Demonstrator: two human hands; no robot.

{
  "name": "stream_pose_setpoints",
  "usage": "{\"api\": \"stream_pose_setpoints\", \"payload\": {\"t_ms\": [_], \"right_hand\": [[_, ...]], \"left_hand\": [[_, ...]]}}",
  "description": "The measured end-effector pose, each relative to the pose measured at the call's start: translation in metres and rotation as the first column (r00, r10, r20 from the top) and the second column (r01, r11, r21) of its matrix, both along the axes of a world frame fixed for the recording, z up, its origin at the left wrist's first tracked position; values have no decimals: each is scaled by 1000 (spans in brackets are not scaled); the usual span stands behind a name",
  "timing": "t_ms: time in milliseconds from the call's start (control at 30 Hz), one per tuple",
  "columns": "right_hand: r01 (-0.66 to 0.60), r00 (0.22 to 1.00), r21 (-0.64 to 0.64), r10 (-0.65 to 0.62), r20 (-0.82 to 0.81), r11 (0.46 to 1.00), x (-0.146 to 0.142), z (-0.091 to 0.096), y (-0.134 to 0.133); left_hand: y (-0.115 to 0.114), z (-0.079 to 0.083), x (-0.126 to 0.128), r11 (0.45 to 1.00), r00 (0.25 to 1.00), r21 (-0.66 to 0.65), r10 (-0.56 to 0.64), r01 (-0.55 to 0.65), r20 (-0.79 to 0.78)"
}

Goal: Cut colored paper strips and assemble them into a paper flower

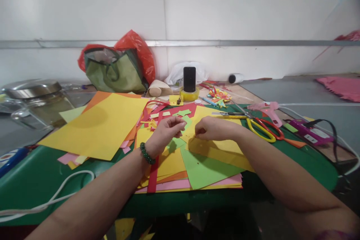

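My right hand [210,128] is hovering over the yellow sheet [225,155], fingertips drawn together; my left hand [171,127] is hanging just left of it, fingers curled. I cannot tell whether either is gripping anything. The sheet is lying over green paper [209,174] on the bench [306,165], and I'm judging it light, bendy and easily creased, its edge looking kindest for a pinch. Scissors [253,120] are resting to the right, the glue gun [267,111] beyond.
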State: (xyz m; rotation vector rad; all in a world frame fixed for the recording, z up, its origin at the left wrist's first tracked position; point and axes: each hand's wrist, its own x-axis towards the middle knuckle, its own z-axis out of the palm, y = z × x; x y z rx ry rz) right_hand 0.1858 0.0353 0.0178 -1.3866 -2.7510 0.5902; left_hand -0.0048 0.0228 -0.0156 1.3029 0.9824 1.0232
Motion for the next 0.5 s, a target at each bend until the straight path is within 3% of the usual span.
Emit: {"api": "stream_pose_setpoints", "payload": {"t_ms": [233,400,500], "right_hand": [[100,902,175,-15,-432,979,-5,-6,-3],[134,873,331,47,-486,934,-9,-15,-5],[126,871,350,65,-488,928,-9,-16,-5]], "left_hand": [[-3,0,2,989,994,-119,-92,84,-61],[-1,-2,1,994,997,-78,-77,76,-13],[-1,-2,0,994,996,-70,-87,86,2]]}}
